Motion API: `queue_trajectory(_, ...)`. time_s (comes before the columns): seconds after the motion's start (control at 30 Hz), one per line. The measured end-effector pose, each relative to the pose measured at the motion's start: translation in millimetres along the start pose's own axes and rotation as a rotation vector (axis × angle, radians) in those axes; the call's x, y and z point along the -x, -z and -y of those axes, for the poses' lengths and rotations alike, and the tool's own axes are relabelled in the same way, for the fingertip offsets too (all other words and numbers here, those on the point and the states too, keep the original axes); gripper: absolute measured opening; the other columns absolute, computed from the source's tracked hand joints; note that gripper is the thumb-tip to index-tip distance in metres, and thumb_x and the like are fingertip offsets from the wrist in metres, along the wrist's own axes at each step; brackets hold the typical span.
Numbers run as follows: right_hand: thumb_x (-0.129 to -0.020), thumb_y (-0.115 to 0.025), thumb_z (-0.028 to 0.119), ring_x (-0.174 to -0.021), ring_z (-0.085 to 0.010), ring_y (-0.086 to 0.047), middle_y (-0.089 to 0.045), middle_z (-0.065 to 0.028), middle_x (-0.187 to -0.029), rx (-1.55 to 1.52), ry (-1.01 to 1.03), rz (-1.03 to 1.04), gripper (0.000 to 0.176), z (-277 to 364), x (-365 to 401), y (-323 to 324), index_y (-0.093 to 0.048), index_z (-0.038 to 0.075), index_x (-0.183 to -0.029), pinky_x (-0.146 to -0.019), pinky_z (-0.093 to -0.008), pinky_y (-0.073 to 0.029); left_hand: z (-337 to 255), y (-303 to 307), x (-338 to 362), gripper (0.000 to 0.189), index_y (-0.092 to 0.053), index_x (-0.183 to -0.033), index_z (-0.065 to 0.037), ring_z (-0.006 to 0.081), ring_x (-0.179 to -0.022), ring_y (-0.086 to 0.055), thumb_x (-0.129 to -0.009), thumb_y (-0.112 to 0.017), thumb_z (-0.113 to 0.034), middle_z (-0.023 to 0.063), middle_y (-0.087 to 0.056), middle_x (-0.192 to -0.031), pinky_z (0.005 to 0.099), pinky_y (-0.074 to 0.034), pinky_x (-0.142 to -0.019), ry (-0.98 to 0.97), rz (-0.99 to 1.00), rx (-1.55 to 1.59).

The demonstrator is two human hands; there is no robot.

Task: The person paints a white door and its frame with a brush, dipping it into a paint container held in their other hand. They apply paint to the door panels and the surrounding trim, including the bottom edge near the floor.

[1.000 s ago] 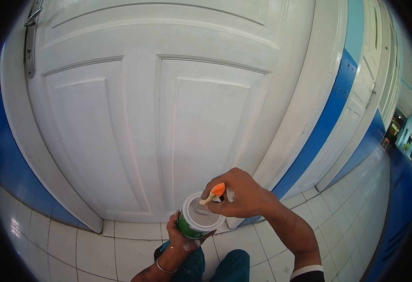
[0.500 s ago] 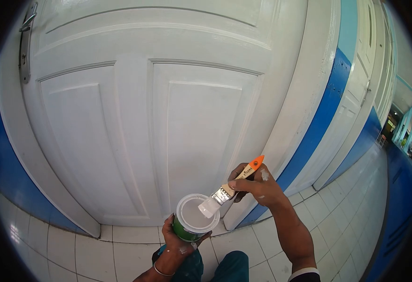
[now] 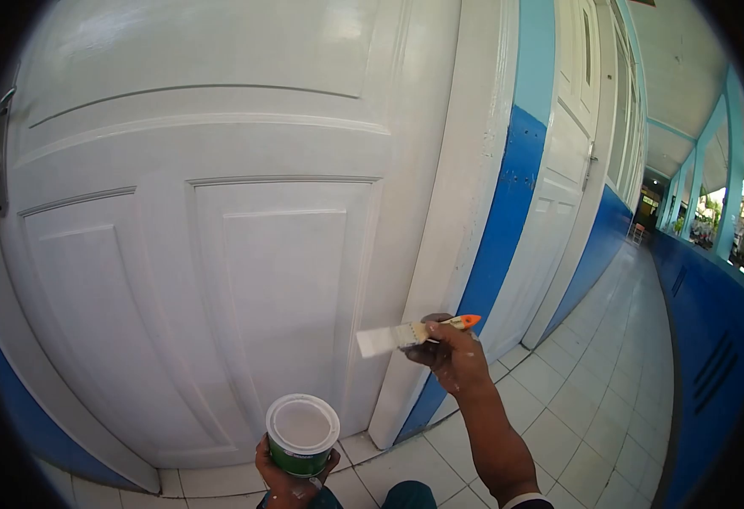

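My right hand [image 3: 450, 352] is closed around a paintbrush [image 3: 406, 337] with an orange-tipped handle. Its white-coated bristles point left and overlap the right edge of the white panelled door [image 3: 287, 280] in this view. White paint is smeared on the skin of that hand. Lower down, my left hand [image 3: 287, 488] grips a green paint can [image 3: 297, 461] from below and around its side. The can is open at the top, with a white rim and white paint inside.
Right of the door runs its white frame [image 3: 440, 229], then a blue wall strip [image 3: 508, 204]. A metal door handle [image 3: 2, 144] sits at far left. Pale floor tiles [image 3: 550, 407] extend down a corridor beside a low blue wall [image 3: 711, 339].
The brush has come up off the can's opening and swung to point left toward the door's edge. My view has turned right and up, so the can appears lower and further left.
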State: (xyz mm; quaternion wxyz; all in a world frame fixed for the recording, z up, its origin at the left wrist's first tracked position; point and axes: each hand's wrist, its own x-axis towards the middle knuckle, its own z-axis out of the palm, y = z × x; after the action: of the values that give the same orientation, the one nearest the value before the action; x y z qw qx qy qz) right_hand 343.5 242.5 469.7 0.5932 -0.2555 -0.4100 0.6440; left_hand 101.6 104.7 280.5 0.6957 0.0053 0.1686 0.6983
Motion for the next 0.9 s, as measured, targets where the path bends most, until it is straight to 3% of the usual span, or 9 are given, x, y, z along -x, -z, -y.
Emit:
queue_trajectory(0.1,-0.097,-0.069,0.004,-0.094,-0.0312,-0.077,-0.072,-0.0218,-0.104,-0.07,0.364,-0.077,0.023,32,-15,-16,-0.06,-0.005,-0.116,-0.085,-0.0399,-0.069,0,-7,2,0.076,-0.058,-0.139,-0.014,0.0403,-0.102,-0.067,-0.091,-0.037,-0.07,0.0178,-0.065,-0.125,0.0579,-0.056,-0.077,0.003,-0.055,0.016)
queue_trajectory(0.23,-0.092,-0.079,0.002,-0.098,-0.0266,-0.077,-0.074,-0.0161,-0.11,0.53,1.005,-0.173,0.023,77,-53,-41,-0.071,-0.003,-0.113,-0.09,-0.0353,-0.065,-2,-10,4,0.075,-0.057,-0.138,-0.015,0.0379,-0.099,-0.066,-0.09,-0.038,-0.069,0.0163,-0.065,-0.121,0.0556,-0.054,-0.078,0.016,-0.071,0.039)
queue_trajectory(0.33,-0.091,-0.079,0.001,-0.104,-0.0271,-0.077,-0.076,-0.0143,-0.115,1.004,1.534,0.03,0.022,96,-85,-56,-0.075,0.002,-0.113,-0.092,-0.0371,-0.064,-3,-13,6,0.073,-0.058,-0.137,-0.015,0.0369,-0.098,-0.065,-0.09,-0.04,-0.068,0.0153,-0.065,-0.12,0.0538,-0.053,-0.077,0.009,-0.059,0.033)
queue_trajectory(0.43,-0.088,-0.077,-0.005,-0.116,-0.0315,-0.073,-0.074,-0.0145,-0.124,1.205,1.633,0.145,0.03,71,-108,-44,-0.075,0.005,-0.116,-0.097,-0.0398,-0.063,-2,-9,2,0.071,-0.058,-0.134,-0.014,0.0354,-0.095,-0.064,-0.09,-0.04,-0.066,0.0147,-0.065,-0.117,0.0517,-0.052,-0.074,-0.013,-0.019,0.015)
queue_trajectory(0.5,-0.082,-0.075,-0.01,-0.126,-0.0354,-0.067,-0.072,-0.0137,-0.13,1.343,1.582,0.213,0.038,31,-106,-15,-0.074,0.005,-0.118,-0.101,-0.0425,-0.062,-3,-12,3,0.07,-0.059,-0.133,-0.014,0.0346,-0.093,-0.064,-0.09,-0.04,-0.066,0.0145,-0.065,-0.116,0.0502,-0.051,-0.073,-0.005,-0.047,0.045)
queue_trajectory(0.57,-0.082,-0.078,-0.007,-0.128,-0.0332,-0.067,-0.073,-0.0118,-0.128,1.411,1.459,0.297,0.034,-22,-88,19,-0.076,0.006,-0.114,-0.102,-0.041,-0.062,-4,-12,5,0.069,-0.059,-0.132,-0.014,0.0341,-0.092,-0.063,-0.09,-0.04,-0.065,0.0143,-0.064,-0.114,0.0493,-0.05,-0.072,0.001,-0.048,0.05)
queue_trajectory(0.67,-0.078,-0.077,-0.007,-0.128,-0.0312,-0.066,-0.071,-0.0097,-0.128,1.497,1.21,0.484,0.045,-78,-57,70,-0.071,0.009,-0.12,-0.101,-0.0422,-0.062,-5,-12,7,0.069,-0.059,-0.132,-0.013,0.034,-0.091,-0.062,-0.09,-0.04,-0.065,0.0144,-0.064,-0.114,0.049,-0.049,-0.072,-0.002,-0.034,0.031)
queue_trajectory(0.83,-0.078,-0.08,-0.002,-0.117,-0.0257,-0.07,-0.073,-0.0042,-0.123,1.596,0.92,0.708,0.041,-43,-56,61,-0.072,0.013,-0.115,-0.09,-0.0405,-0.063,-6,-14,7,0.069,-0.059,-0.132,-0.013,0.0351,-0.092,-0.063,-0.091,-0.04,-0.065,0.0149,-0.064,-0.116,0.0502,-0.05,-0.073,0.001,-0.052,0.051)
queue_trajectory(0.9,-0.081,-0.08,-0.002,-0.107,-0.0276,-0.073,-0.077,-0.008,-0.114,1.5,1.054,0.594,0.028,5,-74,22,-0.075,0.01,-0.106,-0.087,-0.0397,-0.062,-5,-16,7,0.069,-0.059,-0.132,-0.013,0.0353,-0.093,-0.063,-0.091,-0.04,-0.065,0.0149,-0.064,-0.117,0.051,-0.05,-0.074,0.009,-0.074,0.052)
